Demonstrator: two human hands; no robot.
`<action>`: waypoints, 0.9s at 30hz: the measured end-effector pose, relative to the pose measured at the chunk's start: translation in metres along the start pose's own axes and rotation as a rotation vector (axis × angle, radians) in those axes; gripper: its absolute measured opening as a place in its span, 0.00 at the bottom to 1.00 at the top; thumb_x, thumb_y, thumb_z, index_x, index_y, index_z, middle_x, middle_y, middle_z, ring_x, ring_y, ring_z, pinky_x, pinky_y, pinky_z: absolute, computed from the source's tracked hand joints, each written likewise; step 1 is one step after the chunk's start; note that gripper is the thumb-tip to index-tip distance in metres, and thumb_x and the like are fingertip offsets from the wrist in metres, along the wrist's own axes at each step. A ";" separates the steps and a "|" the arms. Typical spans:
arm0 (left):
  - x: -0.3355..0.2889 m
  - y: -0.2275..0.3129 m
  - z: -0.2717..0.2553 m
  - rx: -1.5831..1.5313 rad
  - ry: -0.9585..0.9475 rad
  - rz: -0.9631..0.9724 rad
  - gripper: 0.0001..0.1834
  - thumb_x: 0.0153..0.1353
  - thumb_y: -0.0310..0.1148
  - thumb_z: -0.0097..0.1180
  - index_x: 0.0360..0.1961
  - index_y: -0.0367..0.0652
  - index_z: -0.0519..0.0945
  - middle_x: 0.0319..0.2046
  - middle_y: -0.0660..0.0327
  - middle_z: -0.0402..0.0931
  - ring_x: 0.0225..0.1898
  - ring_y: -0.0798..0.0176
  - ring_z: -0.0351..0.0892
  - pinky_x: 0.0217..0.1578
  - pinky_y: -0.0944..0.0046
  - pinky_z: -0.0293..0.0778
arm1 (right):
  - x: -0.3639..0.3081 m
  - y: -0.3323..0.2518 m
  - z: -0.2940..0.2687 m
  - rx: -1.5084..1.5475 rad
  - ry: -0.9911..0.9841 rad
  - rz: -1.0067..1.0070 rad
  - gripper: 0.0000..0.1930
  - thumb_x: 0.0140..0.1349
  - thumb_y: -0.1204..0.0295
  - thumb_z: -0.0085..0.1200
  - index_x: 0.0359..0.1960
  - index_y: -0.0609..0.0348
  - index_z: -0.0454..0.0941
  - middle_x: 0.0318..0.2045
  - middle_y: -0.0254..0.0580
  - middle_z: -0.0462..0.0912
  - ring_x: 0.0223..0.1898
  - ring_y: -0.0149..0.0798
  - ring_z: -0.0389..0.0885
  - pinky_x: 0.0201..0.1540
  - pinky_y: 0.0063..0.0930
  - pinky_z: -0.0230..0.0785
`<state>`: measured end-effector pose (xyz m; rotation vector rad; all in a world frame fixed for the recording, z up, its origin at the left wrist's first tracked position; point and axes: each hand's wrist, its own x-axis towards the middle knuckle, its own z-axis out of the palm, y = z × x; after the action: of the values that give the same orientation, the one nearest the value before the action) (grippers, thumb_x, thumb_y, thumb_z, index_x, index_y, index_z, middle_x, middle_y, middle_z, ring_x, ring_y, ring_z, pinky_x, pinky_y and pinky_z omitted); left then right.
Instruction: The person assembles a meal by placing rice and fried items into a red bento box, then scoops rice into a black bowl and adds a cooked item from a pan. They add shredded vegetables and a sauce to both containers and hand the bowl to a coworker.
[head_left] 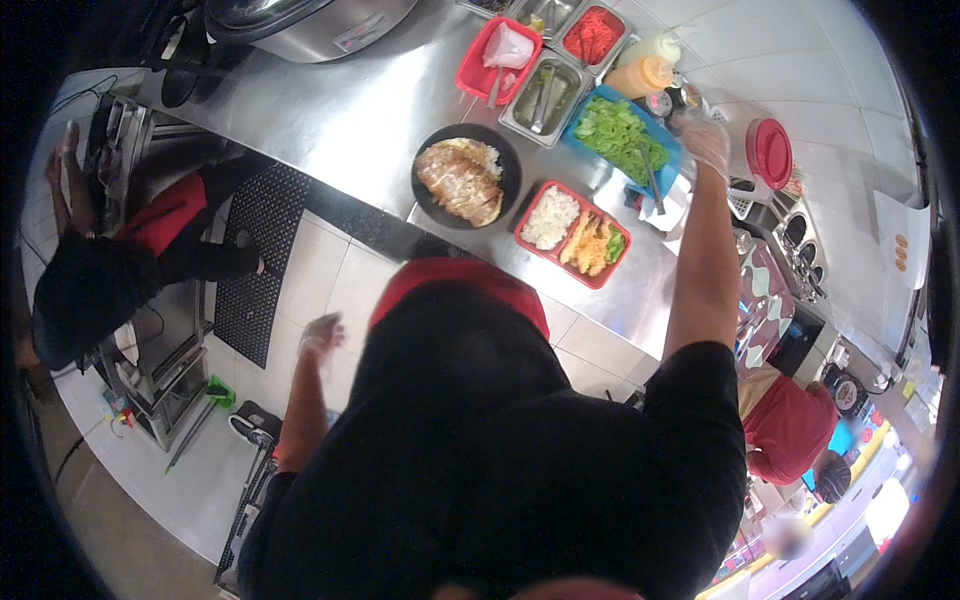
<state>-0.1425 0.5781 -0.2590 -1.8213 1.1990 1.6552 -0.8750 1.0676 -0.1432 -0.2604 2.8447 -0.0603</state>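
Observation:
My right hand (703,140), in a clear glove, reaches over the counter to a group of small jars (660,103). Its fingers are partly lost among them, so their grip is unclear. Just left of that hand lies a blue tray of chopped lettuce (614,132) with tongs (654,180) in it. My gloved left hand (322,336) hangs over the floor at my side, fingers loosely apart, holding nothing. In front of me are a black bowl (425,200) with sauced meat over rice (462,182) and a red compartment box (568,262) with rice, fried pieces and greens.
Metal pans (545,100), a red tub (470,65) and squeeze bottles (643,76) stand along the back. A large steel cooker (330,35) occupies the far left counter. Another person (110,270) works at left; a person in red (795,430) is at right.

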 end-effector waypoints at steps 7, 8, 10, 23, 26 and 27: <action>0.047 0.061 0.002 0.050 -0.140 0.008 0.16 0.66 0.42 0.67 0.47 0.43 0.82 0.29 0.62 0.77 0.25 0.63 0.75 0.25 0.63 0.73 | -0.182 -0.023 -0.073 0.481 0.490 0.117 0.23 0.60 0.60 0.66 0.51 0.63 0.80 0.39 0.46 0.83 0.42 0.39 0.82 0.50 0.34 0.73; 0.057 0.072 -0.002 0.006 -0.196 -0.014 0.17 0.65 0.42 0.67 0.48 0.44 0.82 0.29 0.63 0.77 0.24 0.64 0.74 0.24 0.63 0.73 | -0.198 -0.030 -0.071 0.831 0.504 0.122 0.24 0.59 0.63 0.67 0.53 0.64 0.79 0.42 0.46 0.83 0.44 0.39 0.81 0.53 0.35 0.72; 0.080 0.097 -0.008 -0.056 -0.328 -0.051 0.17 0.65 0.43 0.68 0.48 0.44 0.83 0.29 0.64 0.77 0.23 0.65 0.73 0.24 0.64 0.72 | -0.234 -0.040 -0.061 1.497 0.615 0.037 0.27 0.58 0.69 0.70 0.58 0.67 0.76 0.47 0.45 0.83 0.50 0.41 0.81 0.58 0.36 0.71; 0.120 0.196 0.002 0.386 -0.197 0.212 0.22 0.64 0.52 0.67 0.47 0.47 0.81 0.29 0.65 0.77 0.26 0.67 0.75 0.27 0.62 0.73 | -0.316 -0.167 0.051 0.595 0.077 0.067 0.25 0.53 0.72 0.68 0.54 0.57 0.77 0.41 0.52 0.86 0.46 0.50 0.86 0.48 0.40 0.77; 0.153 0.186 -0.021 0.249 -0.469 -0.022 0.21 0.62 0.52 0.69 0.44 0.48 0.80 0.29 0.65 0.76 0.25 0.66 0.74 0.26 0.61 0.72 | -0.312 -0.161 0.059 0.485 0.073 0.017 0.28 0.50 0.73 0.71 0.55 0.58 0.77 0.41 0.52 0.86 0.46 0.51 0.86 0.49 0.42 0.77; 0.160 0.176 -0.031 0.187 -0.479 -0.074 0.21 0.62 0.52 0.70 0.44 0.48 0.80 0.28 0.65 0.76 0.24 0.65 0.74 0.25 0.61 0.72 | -0.311 -0.160 0.060 0.485 0.053 0.028 0.28 0.50 0.73 0.71 0.55 0.58 0.76 0.42 0.51 0.86 0.46 0.50 0.86 0.49 0.41 0.77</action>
<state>-0.2751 0.4060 -0.3595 -1.2451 1.0179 1.7383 -0.5368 0.9665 -0.1040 -0.1136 2.7726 -0.7458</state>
